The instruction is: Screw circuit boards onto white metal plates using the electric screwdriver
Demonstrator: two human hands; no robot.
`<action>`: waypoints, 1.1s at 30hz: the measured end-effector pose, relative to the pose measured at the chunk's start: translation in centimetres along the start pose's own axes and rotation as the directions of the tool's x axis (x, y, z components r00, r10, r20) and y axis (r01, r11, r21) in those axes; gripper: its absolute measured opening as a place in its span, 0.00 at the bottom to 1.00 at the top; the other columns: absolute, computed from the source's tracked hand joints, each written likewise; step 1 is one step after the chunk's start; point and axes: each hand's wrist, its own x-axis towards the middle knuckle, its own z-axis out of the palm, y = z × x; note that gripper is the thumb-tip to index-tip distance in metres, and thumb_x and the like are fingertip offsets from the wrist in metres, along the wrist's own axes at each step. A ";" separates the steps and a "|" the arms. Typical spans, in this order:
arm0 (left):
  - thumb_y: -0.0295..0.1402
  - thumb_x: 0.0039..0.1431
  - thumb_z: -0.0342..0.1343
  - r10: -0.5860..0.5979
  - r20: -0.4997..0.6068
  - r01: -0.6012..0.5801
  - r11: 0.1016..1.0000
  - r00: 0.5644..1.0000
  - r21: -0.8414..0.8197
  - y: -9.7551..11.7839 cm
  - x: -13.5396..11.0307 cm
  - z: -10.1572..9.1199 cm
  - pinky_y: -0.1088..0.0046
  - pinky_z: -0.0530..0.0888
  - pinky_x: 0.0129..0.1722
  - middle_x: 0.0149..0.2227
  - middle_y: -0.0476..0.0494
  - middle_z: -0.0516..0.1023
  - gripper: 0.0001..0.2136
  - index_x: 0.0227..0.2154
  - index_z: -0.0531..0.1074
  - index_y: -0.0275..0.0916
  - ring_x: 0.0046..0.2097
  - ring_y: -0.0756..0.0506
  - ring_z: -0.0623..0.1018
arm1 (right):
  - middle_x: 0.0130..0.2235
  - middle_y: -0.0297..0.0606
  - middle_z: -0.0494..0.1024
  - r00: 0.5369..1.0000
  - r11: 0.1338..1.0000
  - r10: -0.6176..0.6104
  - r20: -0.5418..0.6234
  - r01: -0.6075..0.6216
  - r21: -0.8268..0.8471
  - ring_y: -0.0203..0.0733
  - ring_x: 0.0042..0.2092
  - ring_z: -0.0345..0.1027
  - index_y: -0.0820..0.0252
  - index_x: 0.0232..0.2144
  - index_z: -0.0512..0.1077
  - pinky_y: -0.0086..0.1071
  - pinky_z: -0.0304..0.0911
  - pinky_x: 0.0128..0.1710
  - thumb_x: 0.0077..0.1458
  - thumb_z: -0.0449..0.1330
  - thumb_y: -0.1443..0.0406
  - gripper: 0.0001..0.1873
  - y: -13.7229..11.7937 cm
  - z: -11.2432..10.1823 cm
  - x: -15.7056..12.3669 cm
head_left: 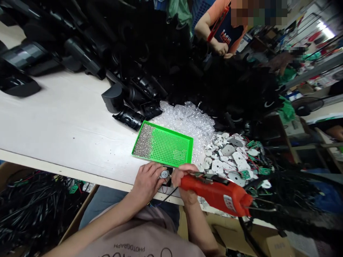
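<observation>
My left hand [147,180] rests at the table's front edge, its fingers closed round a small round silver motor part [164,174]. My right hand [184,182] is wrapped round a red electric screwdriver [219,194], whose tip points left at that part. Just beyond both hands lies a green screw tray [184,148] with a heap of small screws [143,141] in its left end. White round parts and small green circuit boards [233,159] are piled to the right of the tray.
Clear plastic pieces [187,119] are heaped behind the tray. Black plastic housings [128,71] cover the far side of the white table [61,125]. Another person in orange [222,32] works across the table. Black cables [32,210] fill a box at lower left.
</observation>
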 end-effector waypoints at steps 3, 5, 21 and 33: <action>0.33 0.63 0.53 0.005 -0.030 -0.005 1.000 1.000 0.021 0.0 -0.1 0.0 0.63 0.67 0.45 0.46 0.41 0.77 0.11 0.48 0.70 0.39 0.49 0.40 0.72 | 0.17 0.24 0.63 0.981 0.986 -0.151 -0.124 0.159 0.057 0.34 0.16 0.54 0.48 0.51 0.67 0.29 0.56 0.19 0.48 0.60 0.41 0.32 -2.0 -1.2 1.3; 0.34 0.64 0.53 0.003 -0.053 -0.001 1.000 0.999 0.030 0.0 -0.2 -0.1 0.62 0.67 0.46 0.47 0.40 0.76 0.12 0.49 0.70 0.40 0.49 0.40 0.72 | 0.17 0.24 0.63 0.948 0.972 -0.224 -0.225 0.234 0.020 0.33 0.15 0.53 0.49 0.50 0.68 0.29 0.56 0.17 0.47 0.59 0.38 0.34 -2.4 -2.5 2.6; 0.34 0.64 0.51 -0.068 0.007 0.067 0.998 0.998 0.004 0.2 -0.8 -0.7 0.59 0.68 0.51 0.52 0.37 0.70 0.15 0.53 0.64 0.40 0.53 0.39 0.69 | 0.18 0.23 0.61 0.976 0.992 -0.123 -0.182 0.128 0.020 0.31 0.16 0.53 0.54 0.42 0.67 0.25 0.54 0.15 0.45 0.60 0.38 0.32 3.9 -5.3 5.6; 0.34 0.63 0.52 -0.077 0.014 0.077 0.997 0.997 -0.001 0.4 -0.7 -0.8 0.58 0.70 0.49 0.51 0.37 0.70 0.14 0.51 0.65 0.39 0.52 0.39 0.69 | 0.18 0.24 0.62 0.935 0.980 -0.159 -0.317 0.188 0.062 0.32 0.15 0.53 0.53 0.43 0.69 0.28 0.56 0.15 0.48 0.55 0.36 0.33 -1.7 -2.4 4.6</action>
